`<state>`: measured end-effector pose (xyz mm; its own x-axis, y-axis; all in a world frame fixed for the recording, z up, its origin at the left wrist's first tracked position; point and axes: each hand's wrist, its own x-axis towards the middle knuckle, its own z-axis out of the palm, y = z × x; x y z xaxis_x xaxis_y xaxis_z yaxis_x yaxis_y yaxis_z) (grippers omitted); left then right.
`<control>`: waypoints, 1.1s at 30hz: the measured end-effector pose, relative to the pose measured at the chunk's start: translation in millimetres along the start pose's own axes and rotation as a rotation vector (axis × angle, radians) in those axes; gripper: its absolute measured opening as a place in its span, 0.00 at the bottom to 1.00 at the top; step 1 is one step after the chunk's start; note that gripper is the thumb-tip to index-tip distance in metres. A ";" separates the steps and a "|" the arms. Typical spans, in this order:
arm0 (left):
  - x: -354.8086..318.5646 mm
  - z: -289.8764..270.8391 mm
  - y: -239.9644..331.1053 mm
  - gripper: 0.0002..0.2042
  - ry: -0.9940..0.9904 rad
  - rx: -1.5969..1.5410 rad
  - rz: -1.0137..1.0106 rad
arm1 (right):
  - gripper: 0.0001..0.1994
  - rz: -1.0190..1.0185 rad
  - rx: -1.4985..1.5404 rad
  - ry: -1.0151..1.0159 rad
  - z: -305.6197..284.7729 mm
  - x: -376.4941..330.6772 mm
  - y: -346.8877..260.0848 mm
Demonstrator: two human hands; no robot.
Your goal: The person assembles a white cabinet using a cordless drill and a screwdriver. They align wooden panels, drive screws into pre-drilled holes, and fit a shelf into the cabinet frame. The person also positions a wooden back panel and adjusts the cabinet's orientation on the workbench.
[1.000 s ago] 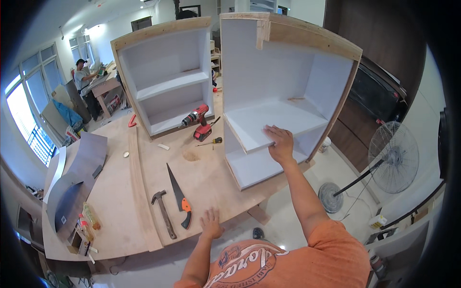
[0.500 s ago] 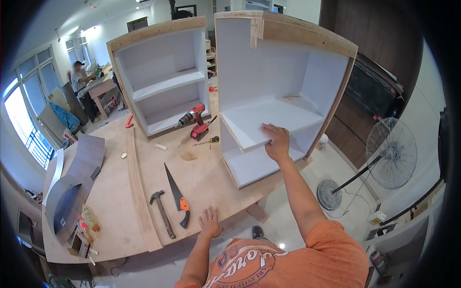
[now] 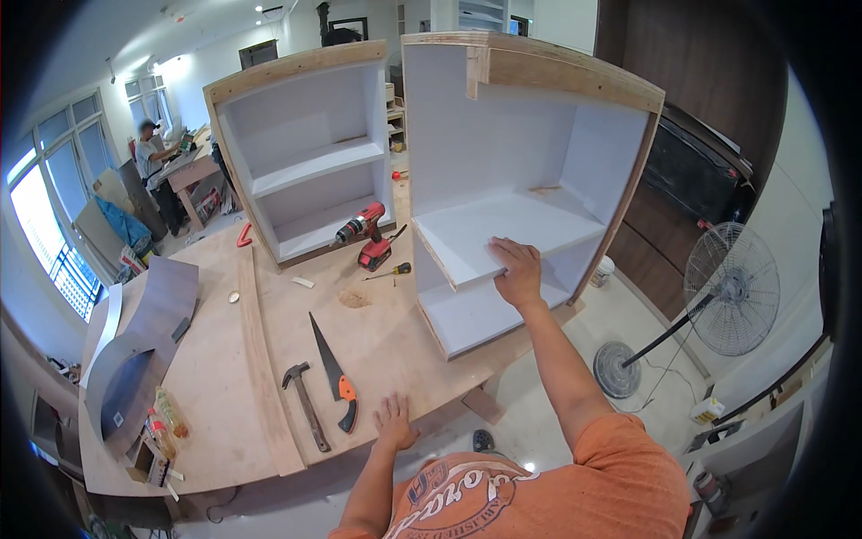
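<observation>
My right hand (image 3: 518,272) rests on the front edge of the white shelf (image 3: 485,229) inside the larger cabinet (image 3: 575,70), its fingers stretched over the top face. That cabinet stands upright, with white inner faces and raw wood edges. My left hand (image 3: 394,422) lies flat, fingers spread, at the near edge of the wooden worktable (image 3: 215,359). To its left are a handsaw (image 3: 335,375) with an orange and black handle and a claw hammer (image 3: 305,406). Behind them lie a red cordless drill (image 3: 366,235) and a screwdriver (image 3: 393,272).
A smaller two-compartment cabinet (image 3: 301,153) stands at the back of the table. A long wood strip (image 3: 260,359), curved grey sheets (image 3: 166,292) and bottles (image 3: 168,418) lie leftward. A pedestal fan (image 3: 732,287) stands on the right. Another person (image 3: 153,166) works at a far bench.
Both hands keep their places on the shelf and the table edge. The whole view has shifted very slightly; nothing has been picked up or put down.
</observation>
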<state>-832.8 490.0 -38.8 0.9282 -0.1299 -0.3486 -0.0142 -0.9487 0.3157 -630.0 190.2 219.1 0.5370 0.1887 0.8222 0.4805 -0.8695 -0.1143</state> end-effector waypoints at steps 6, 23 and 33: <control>-0.6 -0.2 0.5 0.52 0.007 0.005 0.004 | 0.27 0.027 0.019 0.030 1.4 -1.2 -0.6; 0.1 1.6 -0.5 0.52 0.013 -0.004 0.013 | 0.26 0.034 -0.011 0.015 3.2 -2.4 3.7; -0.1 -1.0 0.2 0.52 0.014 -0.022 0.020 | 0.26 0.064 0.026 0.007 2.6 -2.7 2.7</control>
<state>-832.5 490.0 -37.8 0.9330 -0.1447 -0.3294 -0.0250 -0.9394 0.3418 -628.4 188.6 215.1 0.5623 0.1301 0.8167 0.4631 -0.8677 -0.1806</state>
